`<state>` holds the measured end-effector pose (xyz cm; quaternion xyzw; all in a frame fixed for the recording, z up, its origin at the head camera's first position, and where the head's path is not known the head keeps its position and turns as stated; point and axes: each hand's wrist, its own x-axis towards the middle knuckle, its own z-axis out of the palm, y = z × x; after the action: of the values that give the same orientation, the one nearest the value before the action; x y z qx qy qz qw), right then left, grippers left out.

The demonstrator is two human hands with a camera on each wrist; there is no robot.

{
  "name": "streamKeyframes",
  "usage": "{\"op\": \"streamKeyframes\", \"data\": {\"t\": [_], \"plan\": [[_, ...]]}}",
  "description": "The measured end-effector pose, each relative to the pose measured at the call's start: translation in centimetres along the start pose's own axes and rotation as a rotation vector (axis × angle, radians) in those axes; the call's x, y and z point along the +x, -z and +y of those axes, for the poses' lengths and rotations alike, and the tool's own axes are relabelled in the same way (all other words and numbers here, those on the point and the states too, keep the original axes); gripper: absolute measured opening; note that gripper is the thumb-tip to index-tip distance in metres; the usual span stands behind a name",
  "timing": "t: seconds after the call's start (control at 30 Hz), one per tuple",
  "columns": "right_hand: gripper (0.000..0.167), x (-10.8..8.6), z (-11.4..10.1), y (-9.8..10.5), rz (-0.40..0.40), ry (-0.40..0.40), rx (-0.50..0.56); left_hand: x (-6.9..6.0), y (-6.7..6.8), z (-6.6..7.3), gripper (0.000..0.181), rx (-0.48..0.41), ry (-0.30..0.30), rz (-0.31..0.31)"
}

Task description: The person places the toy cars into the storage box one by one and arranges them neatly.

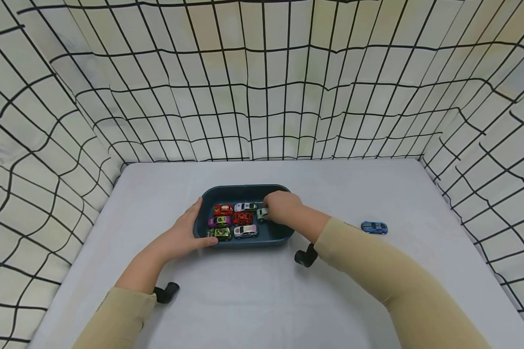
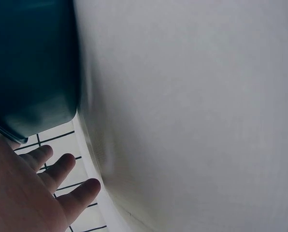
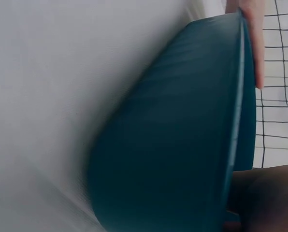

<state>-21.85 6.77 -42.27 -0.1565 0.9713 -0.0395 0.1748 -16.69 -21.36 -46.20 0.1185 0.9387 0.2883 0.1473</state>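
Note:
A dark teal tray stands on the white surface. Inside its left and middle part are several small toy cars, among them a purple car, a camouflage car and a white one. My left hand spans the tray's left front corner, thumb over the front rim. Three of its fingers are straight and spread beside the tray in the left wrist view. Over the right part, my right hand holds a pale green toy car, whose far end its fingers hide. The tray wall hides that car in the right wrist view.
A blue toy car lies alone on the white surface, right of the tray. Black netting over pale walls encloses the back and both sides. Black wrist-camera mounts stick out beside both wrists.

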Motion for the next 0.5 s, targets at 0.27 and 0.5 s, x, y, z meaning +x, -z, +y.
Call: {"op": "streamKeyframes", "data": {"t": [0.27,0.5], "plan": [[0.028,0.13,-0.12,-0.32,-0.003,-0.003,-0.04,0.0,0.04,0.18,0.125,0.008,0.001,0.002],[0.025,0.2,-0.03,-0.27,0.002,-0.015,0.005,-0.06,0.13,0.24,0.125,0.012,0.003,-0.002]]}}
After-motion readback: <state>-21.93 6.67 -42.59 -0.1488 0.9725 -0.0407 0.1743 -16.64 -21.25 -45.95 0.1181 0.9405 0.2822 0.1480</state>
